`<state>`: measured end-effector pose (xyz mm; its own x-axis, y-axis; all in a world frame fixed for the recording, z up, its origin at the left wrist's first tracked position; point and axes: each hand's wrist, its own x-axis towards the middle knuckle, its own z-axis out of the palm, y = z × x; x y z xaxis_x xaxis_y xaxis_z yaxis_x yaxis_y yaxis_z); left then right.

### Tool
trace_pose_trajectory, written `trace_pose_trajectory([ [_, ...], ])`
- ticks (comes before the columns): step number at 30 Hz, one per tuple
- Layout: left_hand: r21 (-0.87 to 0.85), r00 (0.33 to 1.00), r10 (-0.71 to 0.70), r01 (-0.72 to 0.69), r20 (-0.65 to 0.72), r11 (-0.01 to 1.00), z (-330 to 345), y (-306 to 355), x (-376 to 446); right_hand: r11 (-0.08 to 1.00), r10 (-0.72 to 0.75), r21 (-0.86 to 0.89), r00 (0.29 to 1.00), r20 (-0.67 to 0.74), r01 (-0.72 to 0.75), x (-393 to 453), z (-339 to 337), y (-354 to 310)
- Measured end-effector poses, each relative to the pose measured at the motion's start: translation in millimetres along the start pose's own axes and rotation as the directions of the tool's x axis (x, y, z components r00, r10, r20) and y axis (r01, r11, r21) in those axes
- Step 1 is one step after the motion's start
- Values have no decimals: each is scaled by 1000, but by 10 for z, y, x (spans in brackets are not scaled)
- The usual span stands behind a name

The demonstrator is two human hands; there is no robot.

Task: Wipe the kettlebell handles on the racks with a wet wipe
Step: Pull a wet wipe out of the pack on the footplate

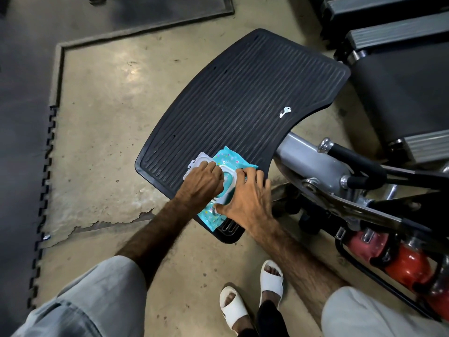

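A turquoise wet wipe pack point(229, 158) lies on the near corner of a black ribbed footplate point(243, 93). Its white flip lid point(199, 161) stands open to the left. My left hand point(200, 182) has its fingers pinched together at the pack's opening. My right hand point(247, 200) lies flat on the pack, fingers spread, pressing it down. Red kettlebells point(405, 263) sit in a black rack at the lower right, partly cut off by the frame edge.
A small silver key point(284, 112) lies on the footplate. A grey machine frame with black handles point(340, 171) stands to the right, treadmills point(401, 45) beyond it. Black rubber floor mats point(24, 117) border the worn concrete. My feet in white slides point(252, 297) are below.
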<state>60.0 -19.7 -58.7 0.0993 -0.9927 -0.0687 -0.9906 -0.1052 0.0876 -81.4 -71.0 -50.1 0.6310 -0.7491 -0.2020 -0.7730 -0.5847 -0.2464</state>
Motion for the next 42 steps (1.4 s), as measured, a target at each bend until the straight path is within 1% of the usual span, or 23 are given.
trace_pose_trajectory([
  [5, -156, 1000, -15, 13, -11, 988, -39, 15, -38, 1000, 3, 20, 1000, -9, -3, -20, 18, 16],
  [8, -264, 995, -90, 98, 42, 960, -10, 15, -73, 999, 17, 35, 1000, -12, -17, -27, 17, 17],
  [10, -327, 985, -164, 169, 45, 930, 9, 32, -99, 999, 21, 39, 1000, 1, -21, -26, 20, 19],
  [12, -323, 977, -207, 215, 58, 922, 3, 59, -112, 999, 20, 44, 1000, 9, -20, -29, 25, 14],
  [15, -255, 976, -211, 220, 59, 942, 31, 86, -116, 999, 18, 45, 1000, 25, -19, -23, 18, 11],
  [20, -295, 959, -280, 280, 44, 914, 91, 115, -90, 999, 20, 44, 1000, 23, -21, -24, 16, 16],
  [25, -312, 966, -257, 247, 7, 917, 46, 135, -87, 1000, 17, 1, 1000, -11, -17, -15, -23, -14],
  [30, -315, 970, -243, 232, 5, 920, 5, 158, -69, 1000, 8, -17, 1000, -23, -8, -18, -45, -9],
  [37, -424, 965, -263, 239, 3, 874, -6, 169, -121, 1000, 4, -19, 1000, 4, -4, -2, -50, -10],
  [42, -458, 960, -280, 248, -2, 854, -23, 180, -147, 1000, -14, -8, 1000, 14, 14, -7, -48, 15],
])
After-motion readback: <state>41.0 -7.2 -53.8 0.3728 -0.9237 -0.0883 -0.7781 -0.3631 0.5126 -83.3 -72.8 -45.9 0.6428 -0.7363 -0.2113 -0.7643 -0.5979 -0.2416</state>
